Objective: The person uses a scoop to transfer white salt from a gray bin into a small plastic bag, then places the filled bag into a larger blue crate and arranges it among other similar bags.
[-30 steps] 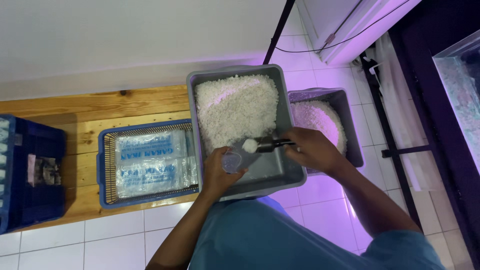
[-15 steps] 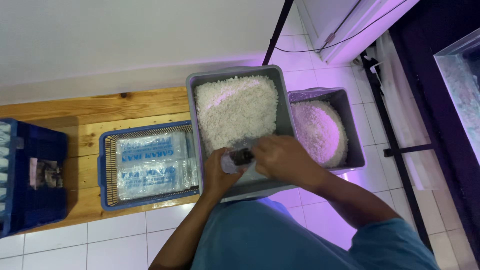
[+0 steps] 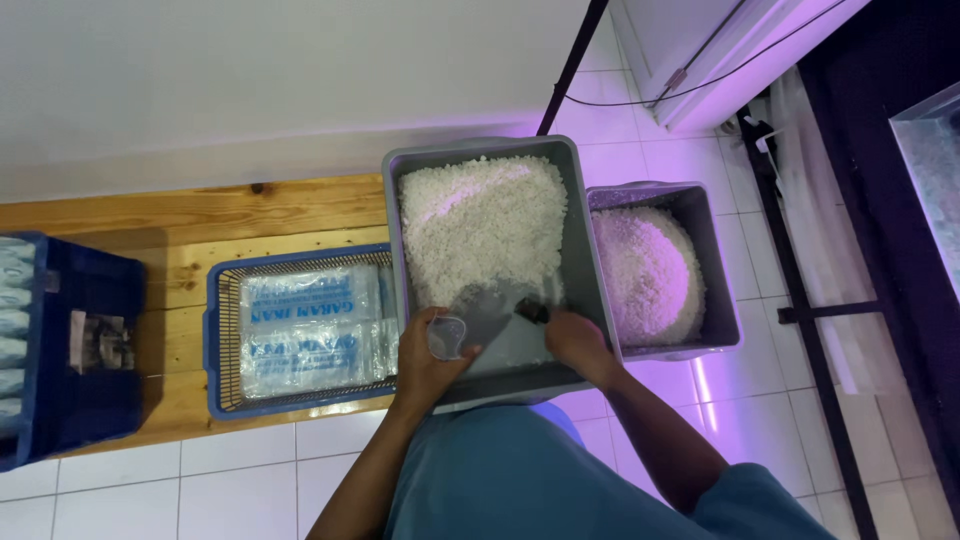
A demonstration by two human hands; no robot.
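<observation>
Scooping coarse white salt from a grey tub [image 3: 590,262] into a small clear bag [image 3: 447,337].

Left hand [image 3: 428,362] pinching the bag open over the tub's bare near end; right hand [image 3: 574,343] closed around a dark scoop [image 3: 531,311] beside the salt heap [image 3: 482,225]. Likely to spill onto the floor tiles [image 3: 250,485] if the bag mouth sags or the scoop tips early.

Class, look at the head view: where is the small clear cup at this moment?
The small clear cup is in the left hand, over the bare near end of the large grey tub, just right of the blue basket.
</observation>
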